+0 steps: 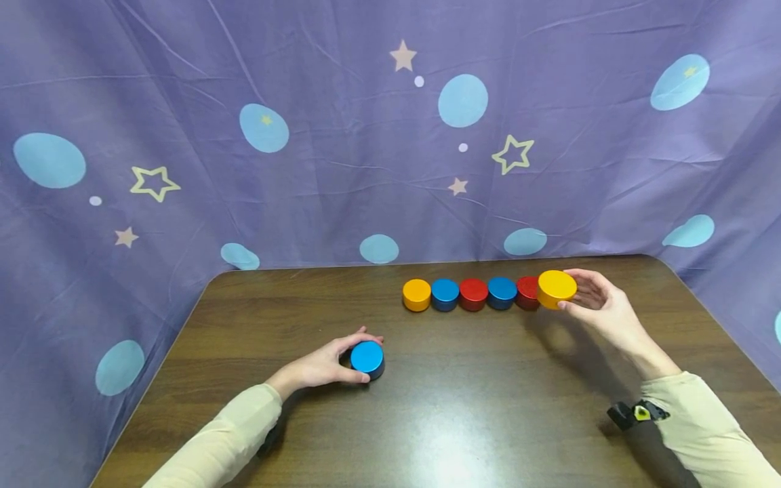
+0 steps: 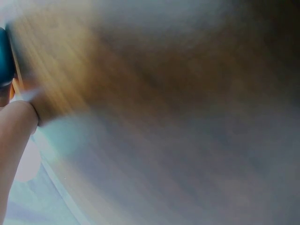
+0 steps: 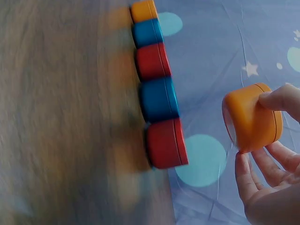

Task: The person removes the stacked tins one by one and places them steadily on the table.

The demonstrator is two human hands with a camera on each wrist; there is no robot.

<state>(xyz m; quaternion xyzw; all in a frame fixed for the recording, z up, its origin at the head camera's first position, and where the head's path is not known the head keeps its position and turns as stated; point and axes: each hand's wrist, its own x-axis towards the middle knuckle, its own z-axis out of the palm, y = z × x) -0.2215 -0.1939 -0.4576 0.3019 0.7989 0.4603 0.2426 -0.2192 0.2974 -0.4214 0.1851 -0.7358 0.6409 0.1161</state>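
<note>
My left hand [image 1: 325,362] holds a round blue tin [image 1: 367,357] between thumb and fingers, low over the front-left part of the table. In the left wrist view only an edge of that blue tin [image 2: 5,58] shows, with part of the hand. On the right, my right hand [image 1: 604,312] pinches a yellow tin [image 1: 556,289], raised off the table near the row's right end. The right wrist view shows this yellow tin [image 3: 253,117] tilted, thumb on one side and fingers on the other.
Along the back of the wooden table [image 1: 305,298] stands a row of tins: yellow [image 1: 417,295], blue [image 1: 445,294], red [image 1: 473,294], blue [image 1: 502,293] and red [image 1: 527,293]. A purple patterned curtain [image 1: 342,190] hangs behind. Black wrist gear [image 1: 637,413] sits at the right sleeve.
</note>
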